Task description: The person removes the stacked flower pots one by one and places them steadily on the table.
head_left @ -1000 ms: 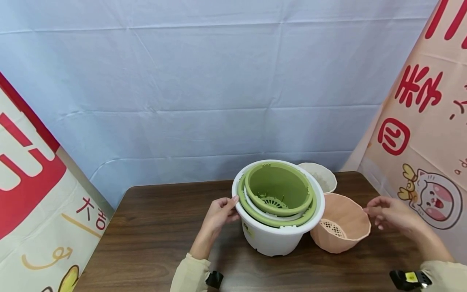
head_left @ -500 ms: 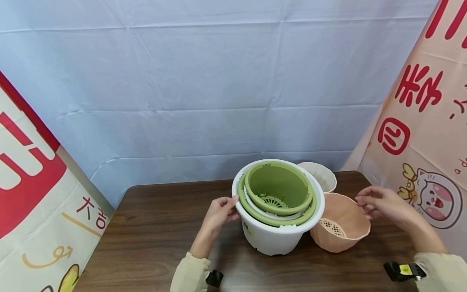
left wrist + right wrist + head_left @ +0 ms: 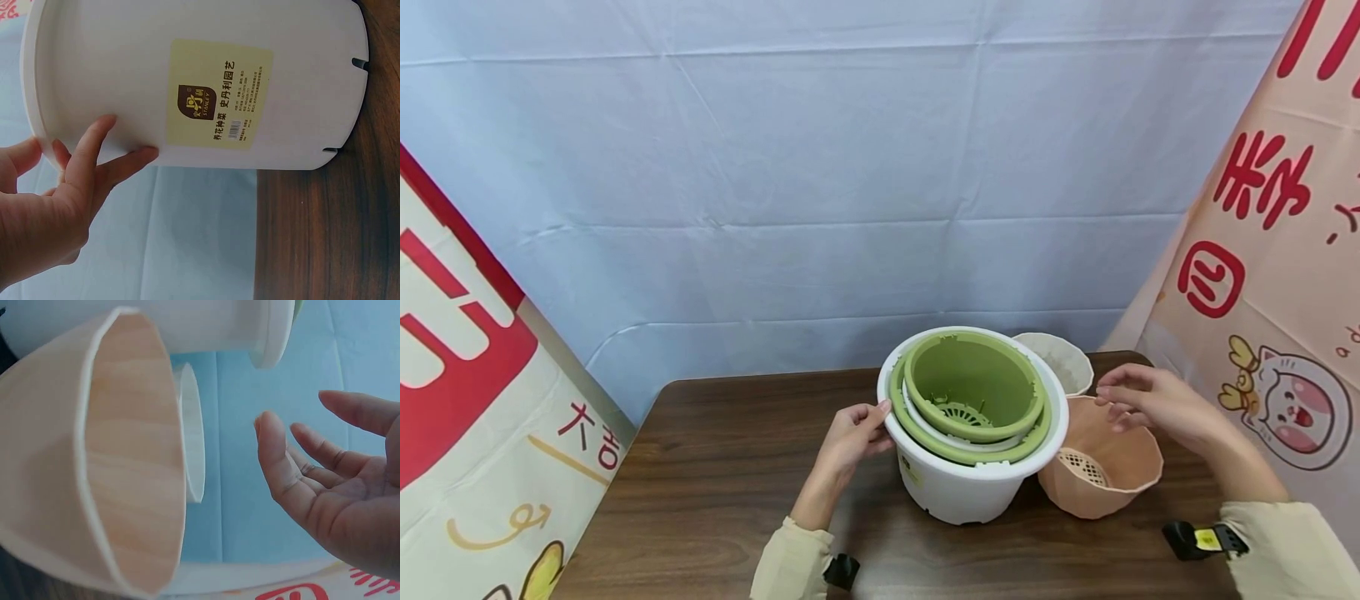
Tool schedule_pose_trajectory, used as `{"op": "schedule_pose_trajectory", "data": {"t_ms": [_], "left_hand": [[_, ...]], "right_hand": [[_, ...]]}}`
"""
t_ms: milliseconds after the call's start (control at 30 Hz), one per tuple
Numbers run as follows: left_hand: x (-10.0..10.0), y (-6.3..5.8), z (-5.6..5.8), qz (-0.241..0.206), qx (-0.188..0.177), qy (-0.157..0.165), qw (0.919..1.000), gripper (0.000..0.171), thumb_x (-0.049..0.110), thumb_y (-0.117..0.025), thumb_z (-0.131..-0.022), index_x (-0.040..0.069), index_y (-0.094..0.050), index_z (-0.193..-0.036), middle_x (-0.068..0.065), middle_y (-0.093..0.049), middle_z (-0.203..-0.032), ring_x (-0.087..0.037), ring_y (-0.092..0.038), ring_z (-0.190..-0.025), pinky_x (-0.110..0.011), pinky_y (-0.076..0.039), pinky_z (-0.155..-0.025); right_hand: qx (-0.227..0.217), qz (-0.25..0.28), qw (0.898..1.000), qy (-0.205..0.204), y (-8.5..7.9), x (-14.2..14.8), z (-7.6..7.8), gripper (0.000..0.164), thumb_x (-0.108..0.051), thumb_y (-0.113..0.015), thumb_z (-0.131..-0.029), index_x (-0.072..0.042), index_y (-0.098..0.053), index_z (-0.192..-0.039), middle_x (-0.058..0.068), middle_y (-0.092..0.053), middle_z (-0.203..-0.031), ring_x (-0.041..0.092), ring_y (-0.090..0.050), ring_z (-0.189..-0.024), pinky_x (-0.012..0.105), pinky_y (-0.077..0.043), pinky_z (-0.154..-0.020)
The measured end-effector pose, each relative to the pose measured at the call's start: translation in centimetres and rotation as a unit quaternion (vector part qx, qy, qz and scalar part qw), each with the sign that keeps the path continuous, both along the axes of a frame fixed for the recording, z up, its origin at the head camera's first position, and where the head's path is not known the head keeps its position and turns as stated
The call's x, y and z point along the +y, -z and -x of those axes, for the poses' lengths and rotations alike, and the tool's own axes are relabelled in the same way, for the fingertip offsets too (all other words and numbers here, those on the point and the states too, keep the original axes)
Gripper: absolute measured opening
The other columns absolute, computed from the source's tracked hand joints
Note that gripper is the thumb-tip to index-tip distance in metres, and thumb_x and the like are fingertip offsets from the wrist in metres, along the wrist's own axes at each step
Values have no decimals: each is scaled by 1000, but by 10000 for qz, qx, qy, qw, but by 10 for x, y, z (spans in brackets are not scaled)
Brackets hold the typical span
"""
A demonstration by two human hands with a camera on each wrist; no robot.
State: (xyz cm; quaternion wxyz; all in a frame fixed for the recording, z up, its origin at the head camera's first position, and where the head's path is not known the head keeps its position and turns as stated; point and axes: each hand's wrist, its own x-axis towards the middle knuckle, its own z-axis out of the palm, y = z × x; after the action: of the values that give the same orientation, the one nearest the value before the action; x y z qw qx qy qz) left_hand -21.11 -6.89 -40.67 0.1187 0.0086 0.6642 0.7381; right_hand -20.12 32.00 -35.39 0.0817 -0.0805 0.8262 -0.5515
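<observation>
My left hand (image 3: 850, 442) pinches the left rim of a large white flower pot (image 3: 958, 496), thumb on the rim and fingers against its outer wall. The left wrist view shows a pale yellow label (image 3: 219, 94) on that wall. Nested inside are a green pot (image 3: 973, 379) with a slotted bottom and another wide green rim (image 3: 895, 417), with a white rim between them. My right hand (image 3: 1157, 408) hovers above a peach pot (image 3: 1093, 500), fingers loosely bent and holding nothing; the right wrist view (image 3: 331, 481) shows it apart from that pot's mouth.
A smaller white faceted pot (image 3: 1063, 358) stands behind the peach one, partly hidden by the large white pot. All stand on a dark wooden table (image 3: 722, 483). A pale blue cloth (image 3: 775, 208) hangs behind, with printed banners (image 3: 1262, 317) at both sides.
My right hand has moved left and upward from the right rim of the peach pot to above its far side. My left hand and the pots have stayed put.
</observation>
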Motion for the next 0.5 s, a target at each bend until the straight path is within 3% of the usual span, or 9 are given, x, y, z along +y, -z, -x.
{"op": "schedule_pose_trajectory", "data": {"t_ms": [233,500], "left_hand": [[0,0,0,4,-5,-11,10000,34,27,-58,-91,-6,-58,-94,-8,-60,-84,-11,-62,-74,-26,-54,-70],[0,0,0,-36,19,10,10000,33,27,-58,-91,-6,-58,-95,-8,-59,-84,-11,-62,-75,-26,-54,-70]], "right_hand": [[58,60,9998,-171,-7,-16,5,27,-9,-52,-93,13,-44,-107,3,-62,-84,20,-62,-71,35,-56,-62],[-17,5,9996,-272,-13,-28,13,34,-8,-50,-93,18,-40,-113,13,-62,-90,20,-63,-73,37,-56,-65]]}}
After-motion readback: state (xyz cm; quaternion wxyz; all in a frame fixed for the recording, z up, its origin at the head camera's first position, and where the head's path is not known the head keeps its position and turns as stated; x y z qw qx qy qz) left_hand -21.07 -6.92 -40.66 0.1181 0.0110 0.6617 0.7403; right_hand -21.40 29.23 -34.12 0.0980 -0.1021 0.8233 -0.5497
